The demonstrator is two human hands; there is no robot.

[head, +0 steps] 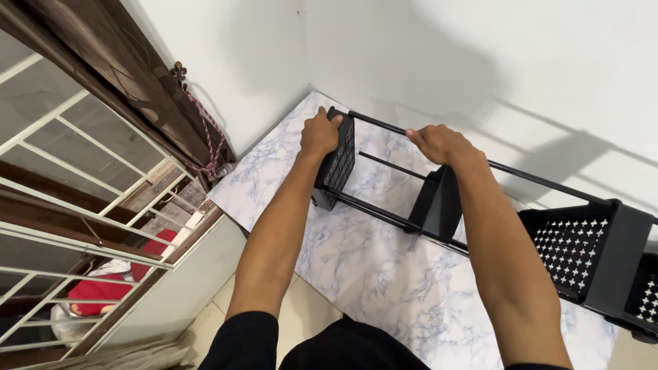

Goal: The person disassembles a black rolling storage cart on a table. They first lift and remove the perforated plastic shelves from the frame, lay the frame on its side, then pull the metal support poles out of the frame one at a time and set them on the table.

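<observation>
A long black rack [384, 209] made of thin rods and perforated end panels stands on a marble-patterned counter [370, 274] against a white wall. My left hand [319, 132] grips the top of the rack's left end panel [337, 164]. Over on the upper rear rod [534, 176], above a solid black middle divider [434, 202], my right hand [439, 142] is closed. A perforated black basket section [582, 257] forms the rack's right end.
A window with white bars [75, 205] and a brown curtain [103, 62] tied by a red-white cord [209, 133] fills the left. Red and white items [103, 288] lie behind the bars. Tiled floor [301, 315] shows below the counter edge.
</observation>
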